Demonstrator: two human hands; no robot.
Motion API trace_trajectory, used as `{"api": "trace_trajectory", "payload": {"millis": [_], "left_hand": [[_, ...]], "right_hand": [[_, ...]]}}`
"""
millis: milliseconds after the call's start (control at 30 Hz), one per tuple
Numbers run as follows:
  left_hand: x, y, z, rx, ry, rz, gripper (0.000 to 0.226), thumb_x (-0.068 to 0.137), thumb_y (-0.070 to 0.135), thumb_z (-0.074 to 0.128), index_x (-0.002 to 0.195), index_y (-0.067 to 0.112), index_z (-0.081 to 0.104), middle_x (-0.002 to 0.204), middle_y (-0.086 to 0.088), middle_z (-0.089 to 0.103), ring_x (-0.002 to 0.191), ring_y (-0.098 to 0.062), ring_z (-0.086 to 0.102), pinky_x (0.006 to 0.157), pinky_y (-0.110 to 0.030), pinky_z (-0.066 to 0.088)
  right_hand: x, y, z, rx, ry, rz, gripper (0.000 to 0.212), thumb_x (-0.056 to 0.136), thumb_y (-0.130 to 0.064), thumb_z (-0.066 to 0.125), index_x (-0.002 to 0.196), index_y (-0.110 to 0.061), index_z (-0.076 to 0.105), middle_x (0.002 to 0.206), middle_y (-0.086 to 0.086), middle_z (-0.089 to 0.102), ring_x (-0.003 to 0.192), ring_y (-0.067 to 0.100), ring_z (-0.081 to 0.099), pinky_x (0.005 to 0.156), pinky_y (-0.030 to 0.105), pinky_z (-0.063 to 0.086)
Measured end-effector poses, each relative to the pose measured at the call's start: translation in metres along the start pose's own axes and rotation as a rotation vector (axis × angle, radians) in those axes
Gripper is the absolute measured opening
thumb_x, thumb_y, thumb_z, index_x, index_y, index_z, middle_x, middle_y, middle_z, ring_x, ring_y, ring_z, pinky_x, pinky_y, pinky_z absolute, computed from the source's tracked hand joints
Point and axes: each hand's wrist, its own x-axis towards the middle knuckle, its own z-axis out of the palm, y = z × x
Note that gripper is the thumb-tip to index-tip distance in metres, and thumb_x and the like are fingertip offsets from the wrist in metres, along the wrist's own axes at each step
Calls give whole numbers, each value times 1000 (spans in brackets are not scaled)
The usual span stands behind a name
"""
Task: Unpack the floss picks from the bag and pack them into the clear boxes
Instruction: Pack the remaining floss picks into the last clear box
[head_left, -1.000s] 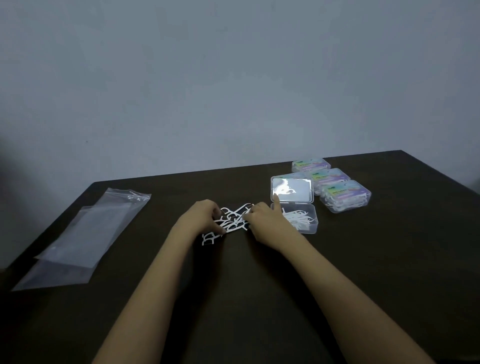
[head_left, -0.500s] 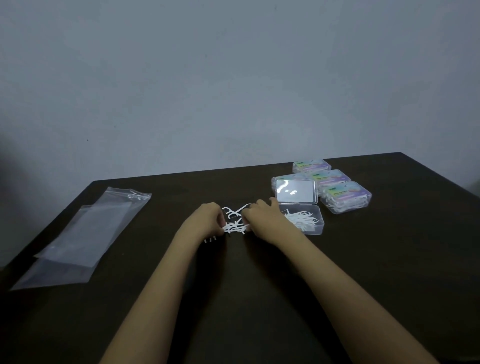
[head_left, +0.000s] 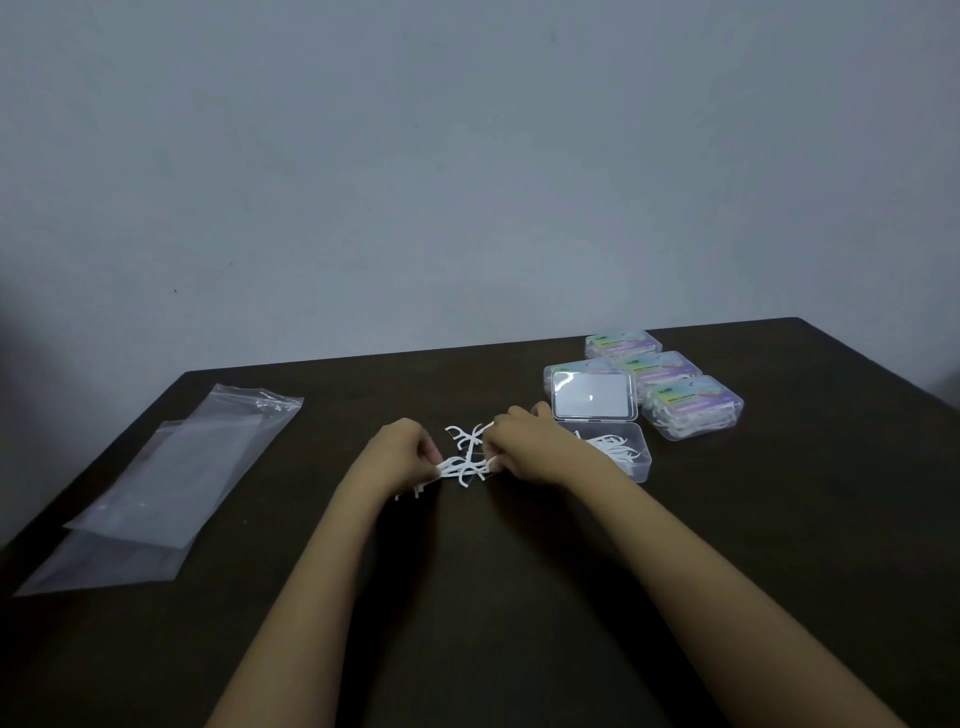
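"Clear plastic bags (head_left: 171, 467) lie flat at the left of the dark table (head_left: 493, 597), one partly upon the other. What do we see next?"
"Our left hand (head_left: 402, 454). Its fingers are curled and pinch one end of a bundle of white floss picks (head_left: 465, 465), near the middle of the table. A few loose picks (head_left: 410, 492) lie under that hand."
"And the other end?"
"Our right hand (head_left: 530, 447) pinches it in the same way."
"Where is the box?"
"The open clear box (head_left: 641, 460) stands just right of our right hand, with some picks inside and its lid (head_left: 595, 397) opened to the back. Further right we see closed boxes (head_left: 693, 410), full, close together."
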Motion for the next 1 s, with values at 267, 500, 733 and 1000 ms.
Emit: {"api": "trace_trajectory", "payload": {"millis": [267,500,733,1000], "left_hand": [[-5,-8,-10,-348,-77,43,16,86,1,61,74,12,60,68,-2,60,60,-12,52,59,-21,45],[-4,20,2,-516,11,176,14,86,3,60,80,16,58,71,-2,58,58,-8,53,54,-16,45],[14,83,20,-559,89,315,11,84,2,63,83,12,60,70,-2,59,56,-8,57,48,-13,47],[27,121,53,-229,45,419,19,77,6,72,96,4,69,91,-9,69,71,-7,58,72,-13,50]], "right_hand": [[-18,15,-3,511,202,99,16,91,-24,54,77,-29,49,92,0,56,97,17,48,92,30,34],[-58,57,-18,803,525,245,9,85,-14,64,78,-19,61,75,-8,60,71,2,55,69,14,45],[-70,74,-9,714,354,370,18,82,-13,67,100,-11,70,99,4,68,79,4,55,77,21,46],[-82,96,-9,703,550,554,20,88,-7,58,106,-8,67,110,10,66,93,11,54,83,21,41]]}}
